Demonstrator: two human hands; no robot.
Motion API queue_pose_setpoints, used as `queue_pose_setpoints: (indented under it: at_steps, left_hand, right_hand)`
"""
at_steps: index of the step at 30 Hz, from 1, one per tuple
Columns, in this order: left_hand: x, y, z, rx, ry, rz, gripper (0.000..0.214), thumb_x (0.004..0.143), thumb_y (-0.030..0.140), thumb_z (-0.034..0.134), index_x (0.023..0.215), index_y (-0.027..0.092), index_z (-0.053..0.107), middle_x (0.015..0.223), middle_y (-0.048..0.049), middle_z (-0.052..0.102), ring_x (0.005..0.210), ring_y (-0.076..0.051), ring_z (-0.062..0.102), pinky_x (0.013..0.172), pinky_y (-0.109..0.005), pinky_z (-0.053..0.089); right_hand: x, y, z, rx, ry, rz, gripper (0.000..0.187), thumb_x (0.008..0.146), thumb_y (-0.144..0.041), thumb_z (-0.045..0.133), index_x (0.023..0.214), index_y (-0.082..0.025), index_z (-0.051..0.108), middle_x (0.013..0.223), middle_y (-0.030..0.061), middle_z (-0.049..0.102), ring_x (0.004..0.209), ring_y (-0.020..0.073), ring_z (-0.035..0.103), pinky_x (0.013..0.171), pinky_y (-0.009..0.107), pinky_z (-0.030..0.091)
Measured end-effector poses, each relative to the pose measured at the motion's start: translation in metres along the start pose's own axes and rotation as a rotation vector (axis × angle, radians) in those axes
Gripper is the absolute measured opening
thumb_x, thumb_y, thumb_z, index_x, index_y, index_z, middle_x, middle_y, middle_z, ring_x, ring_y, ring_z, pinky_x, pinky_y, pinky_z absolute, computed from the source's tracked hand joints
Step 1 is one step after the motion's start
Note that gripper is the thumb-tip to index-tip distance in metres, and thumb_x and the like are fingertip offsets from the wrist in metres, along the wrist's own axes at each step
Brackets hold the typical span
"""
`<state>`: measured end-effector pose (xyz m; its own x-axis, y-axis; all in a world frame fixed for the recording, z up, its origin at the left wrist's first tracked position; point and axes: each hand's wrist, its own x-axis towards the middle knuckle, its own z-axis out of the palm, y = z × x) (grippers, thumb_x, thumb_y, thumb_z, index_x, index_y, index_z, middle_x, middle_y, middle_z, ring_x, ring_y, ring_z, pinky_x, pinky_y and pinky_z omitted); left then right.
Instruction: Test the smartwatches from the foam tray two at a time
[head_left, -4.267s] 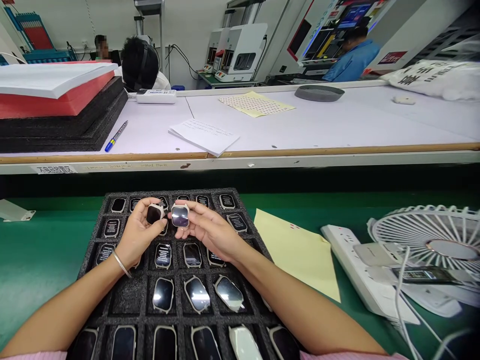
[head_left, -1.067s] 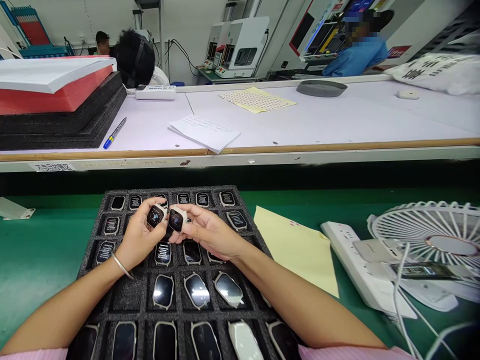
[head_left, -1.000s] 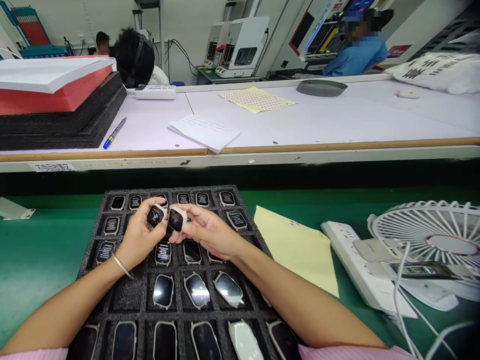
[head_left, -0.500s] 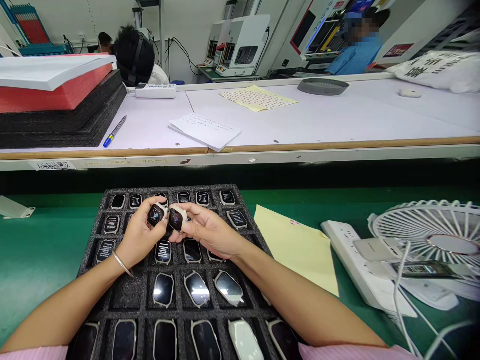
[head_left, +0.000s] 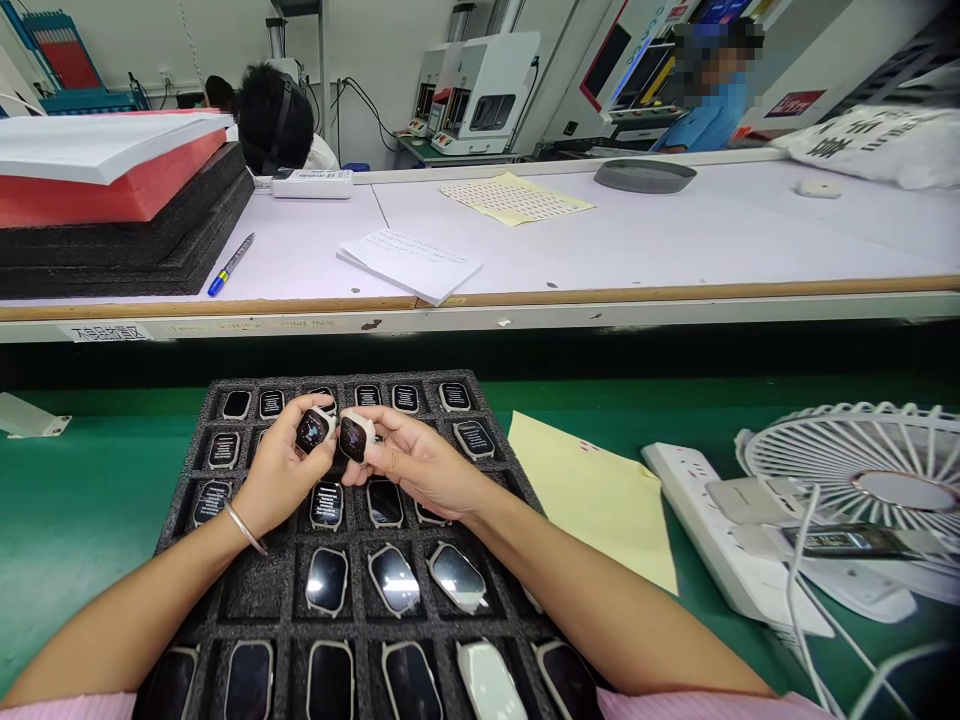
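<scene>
A black foam tray (head_left: 251,590) lies on the green mat, its pockets filled with several watch bodies. My left hand (head_left: 274,478) is closed around one pale watch body (head_left: 312,430) with a dark screen, held just above the tray's upper rows. My right hand (head_left: 420,465) pinches a second pale watch body (head_left: 354,436) right beside the first; the two cases almost touch. Both screens face up toward me. A thin bangle sits on my left wrist.
A yellow sheet (head_left: 596,495) lies right of the tray, then a white power strip (head_left: 731,545) with cables and a white fan (head_left: 862,470). A raised white shelf holds papers (head_left: 409,262), a pen (head_left: 230,266) and stacked foam (head_left: 112,215). Other people sit beyond it.
Compared with about four seconds ago both hands have dropped slightly and brought the two watch bodies closer together. Over the last second nothing has visibly moved.
</scene>
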<state>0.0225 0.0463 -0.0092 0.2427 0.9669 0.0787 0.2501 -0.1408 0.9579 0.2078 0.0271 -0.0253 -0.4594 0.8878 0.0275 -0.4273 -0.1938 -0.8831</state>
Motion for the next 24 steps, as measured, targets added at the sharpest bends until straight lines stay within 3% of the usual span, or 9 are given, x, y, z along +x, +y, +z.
queue_pose_setpoints:
  at_steps: [5, 10, 16, 24]
  left_hand:
    - [0.001, 0.005, 0.001, -0.298, -0.025, -0.133, 0.054, 0.076, 0.028, 0.068, 0.126, 0.019, 0.050, 0.105, -0.0050, 0.065, 0.073, -0.012, 0.061, 0.067, -0.027, 0.049]
    - [-0.001, 0.011, 0.001, -0.568, -0.033, -0.283, 0.058, 0.078, 0.031, 0.067, 0.132, 0.018, 0.050, 0.099, -0.0051, 0.067, 0.069, -0.015, 0.068, 0.071, -0.032, 0.053]
    - [-0.001, 0.011, 0.001, -0.636, -0.024, -0.371, 0.056, 0.077, 0.027, 0.069, 0.130, 0.017, 0.053, 0.095, -0.0051, 0.068, 0.066, -0.015, 0.068, 0.065, -0.029, 0.053]
    - [0.001, 0.007, 0.001, -0.547, -0.069, -0.272, 0.044, 0.076, 0.027, 0.070, 0.116, 0.018, 0.054, 0.093, -0.0021, 0.068, 0.066, -0.015, 0.070, 0.066, -0.028, 0.056]
  right_hand:
    - [0.003, -0.003, -0.001, 0.130, 0.126, 0.041, 0.050, 0.080, -0.031, 0.075, 0.126, -0.020, 0.057, 0.093, 0.0045, 0.071, 0.082, 0.0167, 0.070, 0.076, 0.031, 0.051]
    - [0.007, -0.007, -0.005, 0.201, 0.241, 0.022, 0.036, 0.077, -0.026, 0.074, 0.111, -0.018, 0.064, 0.093, 0.0063, 0.073, 0.062, 0.0112, 0.060, 0.060, 0.027, 0.043]
    - [0.007, -0.009, -0.005, 0.198, 0.273, 0.079, 0.036, 0.076, -0.028, 0.074, 0.108, -0.018, 0.063, 0.088, 0.0069, 0.074, 0.051, 0.0070, 0.050, 0.053, 0.024, 0.033]
    - [0.006, -0.002, -0.006, 0.042, 0.229, 0.046, 0.036, 0.074, -0.019, 0.072, 0.109, -0.019, 0.061, 0.092, 0.0036, 0.071, 0.061, 0.0110, 0.063, 0.060, 0.026, 0.042]
